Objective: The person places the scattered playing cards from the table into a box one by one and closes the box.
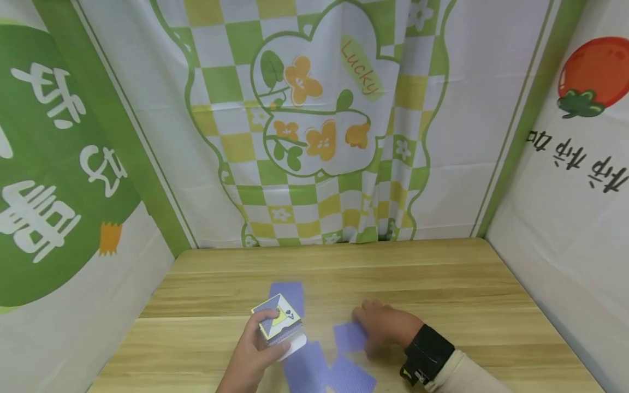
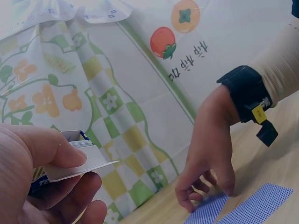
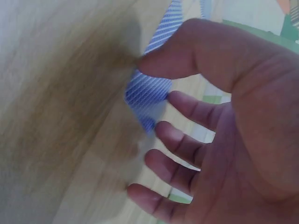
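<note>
My left hand (image 1: 249, 355) grips a playing card box (image 1: 279, 323), thumb on one side and fingers on the other. Its white flap (image 1: 296, 345) hangs open, and in the left wrist view the edges of a white stack (image 2: 84, 145) show in the opening. On the right, my right hand (image 1: 385, 327) reaches down to the table over a blue-patterned playing card (image 1: 346, 338). In the right wrist view the thumb lies at one edge of that card (image 3: 147, 91), the index fingertip at the opposite edge, and the other fingers are spread and loosely bent.
Two more face-down cards, one left (image 1: 304, 368) and one right (image 1: 351, 375), lie near the front of the wooden table (image 1: 442, 278). Another card (image 1: 290, 292) lies behind the box. Printed cloth (image 1: 314, 202) hangs behind the table and along both sides.
</note>
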{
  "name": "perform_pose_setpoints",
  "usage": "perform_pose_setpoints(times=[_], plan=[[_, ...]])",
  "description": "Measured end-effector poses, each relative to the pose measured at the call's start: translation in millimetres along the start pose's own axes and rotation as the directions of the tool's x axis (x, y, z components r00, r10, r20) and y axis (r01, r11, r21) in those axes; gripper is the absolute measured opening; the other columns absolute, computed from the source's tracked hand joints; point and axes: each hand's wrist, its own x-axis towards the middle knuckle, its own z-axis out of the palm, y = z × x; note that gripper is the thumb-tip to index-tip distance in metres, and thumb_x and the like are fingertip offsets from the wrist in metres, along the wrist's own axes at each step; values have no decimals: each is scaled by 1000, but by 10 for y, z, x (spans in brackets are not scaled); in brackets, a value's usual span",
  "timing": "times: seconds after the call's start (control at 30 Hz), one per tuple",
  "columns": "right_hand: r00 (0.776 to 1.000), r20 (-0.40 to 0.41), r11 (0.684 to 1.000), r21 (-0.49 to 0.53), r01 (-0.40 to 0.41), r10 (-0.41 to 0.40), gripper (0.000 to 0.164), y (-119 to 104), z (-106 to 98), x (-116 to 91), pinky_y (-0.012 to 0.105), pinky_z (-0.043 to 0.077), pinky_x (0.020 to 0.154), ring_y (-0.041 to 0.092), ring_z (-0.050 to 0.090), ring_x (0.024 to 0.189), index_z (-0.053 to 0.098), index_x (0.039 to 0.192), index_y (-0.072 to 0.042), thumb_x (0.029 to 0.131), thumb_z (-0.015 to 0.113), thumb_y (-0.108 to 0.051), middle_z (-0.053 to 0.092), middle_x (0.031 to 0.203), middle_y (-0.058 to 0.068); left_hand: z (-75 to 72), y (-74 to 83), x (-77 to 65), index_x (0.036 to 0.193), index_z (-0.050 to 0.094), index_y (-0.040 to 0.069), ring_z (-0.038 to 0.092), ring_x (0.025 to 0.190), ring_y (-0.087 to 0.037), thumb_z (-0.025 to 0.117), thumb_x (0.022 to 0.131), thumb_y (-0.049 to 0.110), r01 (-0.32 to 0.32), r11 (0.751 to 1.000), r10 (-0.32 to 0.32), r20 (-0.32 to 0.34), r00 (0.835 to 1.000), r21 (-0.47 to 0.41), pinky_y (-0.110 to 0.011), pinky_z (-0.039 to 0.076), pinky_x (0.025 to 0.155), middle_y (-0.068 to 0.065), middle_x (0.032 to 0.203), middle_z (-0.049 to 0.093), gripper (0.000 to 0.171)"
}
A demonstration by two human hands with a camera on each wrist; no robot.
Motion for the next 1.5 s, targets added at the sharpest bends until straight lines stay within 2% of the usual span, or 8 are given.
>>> perform_pose_setpoints(times=[0.33, 0.6, 0.8, 0.93, 1.13, 1.27, 1.37, 1.5], plan=[[1000, 20, 999, -41, 14, -14, 36, -150, -52, -28, 28, 43, 64, 14, 44, 82, 57, 86, -18, 61, 82, -17, 47, 86, -5, 15, 2, 15, 130, 39, 8, 60, 106, -30, 67, 83, -8, -12, 1000, 12, -8, 1000, -8, -35, 59, 84, -22, 128, 44, 57], [997, 72, 999, -20, -27, 28, 49, -68, 38, 43, 32, 43, 74, 15, 43, 85, 53, 93, -18, 60, 89, -27, 46, 90, -4, 7, -9, 11, 129, 39, 8, 61, 103, -30, 66, 83, -8, 7, 1000, -7, -10, 1000, -11, -35, 59, 83, -21, 126, 46, 56], [1000, -8, 998, 58, 12, -11, 48, 41, 123, -34, 28, 41, 66, 14, 42, 81, 51, 91, -18, 60, 86, -22, 45, 89, -4, 2, -7, 10, 130, 38, 8, 59, 104, -30, 66, 84, -8, 9, 1000, -9, 9, 1000, -9, -34, 59, 83, -22, 128, 42, 57], [999, -51, 990, 138, 24, -17, 50, 83, 127, -136, 27, 42, 65, 14, 44, 82, 53, 98, -18, 60, 86, -17, 46, 90, -4, 2, -3, 10, 131, 37, 8, 59, 105, -30, 66, 84, -8, 12, 1000, -12, 16, 1000, -8, -33, 59, 83, -23, 128, 42, 57], [998, -55, 987, 161, -9, 18, 66, 176, 158, -212, 35, 49, 79, 17, 49, 95, 58, 120, -12, 60, 86, -17, 52, 102, -2, -4, -13, 9, 131, 38, 9, 59, 105, -29, 66, 84, -8, 14, 1000, -14, 18, 1000, -9, -33, 59, 83, -22, 128, 42, 57], [998, -57, 982, 187, -21, 33, 66, 231, 180, -294, 36, 50, 82, 18, 49, 96, 61, 120, -12, 60, 87, -17, 51, 103, -1, -1, -11, 7, 130, 38, 9, 59, 105, -30, 66, 84, -8, 16, 1000, -16, 14, 1000, -12, -33, 59, 83, -22, 128, 42, 57], [996, -75, 972, 232, -25, 43, 74, 285, 194, -380, 36, 50, 81, 20, 47, 99, 58, 125, -12, 58, 88, -14, 49, 107, 1, 0, -4, 4, 130, 38, 9, 60, 104, -30, 66, 84, -8, 17, 1000, -17, 9, 1000, -8, -33, 59, 83, -21, 127, 44, 57], [993, -83, 962, 267, -59, 83, 88, 370, 200, -483, 45, 51, 87, 26, 48, 109, 51, 137, -11, 57, 89, -11, 52, 119, 5, -4, -8, 7, 129, 39, 9, 61, 102, -29, 66, 83, -9, 11, 1000, -11, 1, 1000, -7, -33, 59, 82, -20, 124, 46, 56]])
